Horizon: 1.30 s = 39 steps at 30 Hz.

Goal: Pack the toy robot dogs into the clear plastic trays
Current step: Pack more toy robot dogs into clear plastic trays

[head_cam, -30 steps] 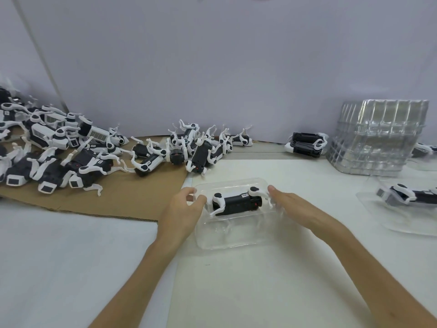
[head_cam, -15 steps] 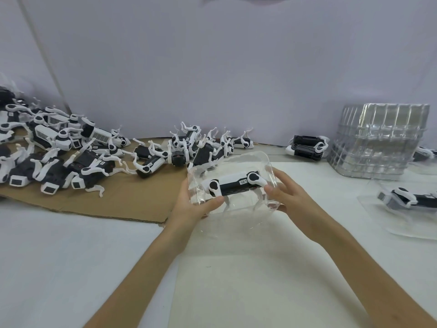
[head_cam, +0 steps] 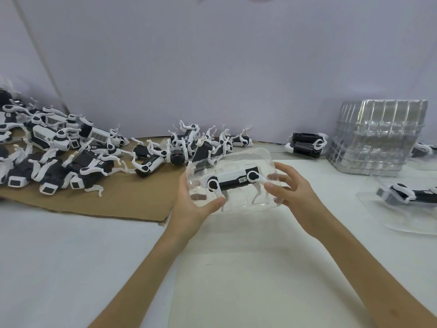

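Note:
I hold a clear plastic tray (head_cam: 238, 159) tilted up above the table, its open side toward me. A black and white toy robot dog (head_cam: 234, 181) sits inside it, legs pointing down. My left hand (head_cam: 191, 207) grips the tray's left end, thumb on the front and fingers behind the plastic. My right hand (head_cam: 293, 190) grips the right end, its thumb near the dog's right shoulder. Several loose robot dogs (head_cam: 59, 159) lie piled on brown cardboard (head_cam: 118, 200) to the left, and more dogs (head_cam: 201, 145) lie behind the tray.
A stack of empty clear trays (head_cam: 378, 136) stands at the back right. Another tray with a dog in it (head_cam: 406, 200) lies at the right edge. One black dog (head_cam: 306, 145) lies by the wall. White table (head_cam: 248, 268) in front of me.
The tray with the dog came up off the table and tipped upright toward me. Both hands rose with it and hold its ends.

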Motion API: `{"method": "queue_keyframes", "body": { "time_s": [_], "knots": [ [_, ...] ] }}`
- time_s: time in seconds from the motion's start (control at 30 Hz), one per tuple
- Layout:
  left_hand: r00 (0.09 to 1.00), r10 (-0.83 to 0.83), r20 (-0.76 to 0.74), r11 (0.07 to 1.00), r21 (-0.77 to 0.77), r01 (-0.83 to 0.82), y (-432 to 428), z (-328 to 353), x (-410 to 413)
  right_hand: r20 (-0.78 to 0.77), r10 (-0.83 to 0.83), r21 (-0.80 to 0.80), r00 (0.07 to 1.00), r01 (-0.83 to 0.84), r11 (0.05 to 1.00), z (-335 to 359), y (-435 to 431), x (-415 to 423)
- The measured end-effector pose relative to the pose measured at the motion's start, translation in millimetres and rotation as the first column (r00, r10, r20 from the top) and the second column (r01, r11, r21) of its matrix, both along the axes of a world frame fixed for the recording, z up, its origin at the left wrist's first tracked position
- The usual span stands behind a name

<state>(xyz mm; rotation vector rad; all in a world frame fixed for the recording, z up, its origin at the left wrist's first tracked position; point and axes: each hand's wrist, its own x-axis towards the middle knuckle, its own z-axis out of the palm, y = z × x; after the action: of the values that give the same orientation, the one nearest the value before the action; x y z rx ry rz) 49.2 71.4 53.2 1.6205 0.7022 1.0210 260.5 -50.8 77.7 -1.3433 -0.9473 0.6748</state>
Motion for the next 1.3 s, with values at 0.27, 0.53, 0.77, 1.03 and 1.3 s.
{"method": "queue_keyframes", "body": {
  "time_s": [0.27,0.53,0.77,1.03,1.3],
  "knots": [
    [0.998,0.059,-0.003,0.995,0.084,-0.059,-4.7,2.5,1.1,0.068,-0.151,0.038,0.986,0.149,0.988,3.7,-0.1,-5.9],
    [0.998,-0.012,0.054,0.999,-0.038,0.014,-2.2,3.7,0.5,0.142,-0.148,0.015,0.979,0.148,0.989,-4.4,4.5,-10.6],
    [0.989,-0.1,0.105,0.966,-0.229,0.122,3.5,2.7,0.3,0.269,-0.118,0.085,0.956,0.098,0.992,-0.9,2.0,-13.1],
    [0.97,0.188,0.152,0.965,-0.212,-0.154,-15.1,-6.0,8.9,0.648,-0.467,0.338,0.602,0.322,0.884,-2.9,-1.0,-38.6],
    [0.98,0.191,0.054,0.981,-0.036,-0.189,-49.2,-3.7,14.7,0.872,-0.295,0.106,0.391,0.437,0.893,-17.6,3.6,-58.5]
  ]
}}
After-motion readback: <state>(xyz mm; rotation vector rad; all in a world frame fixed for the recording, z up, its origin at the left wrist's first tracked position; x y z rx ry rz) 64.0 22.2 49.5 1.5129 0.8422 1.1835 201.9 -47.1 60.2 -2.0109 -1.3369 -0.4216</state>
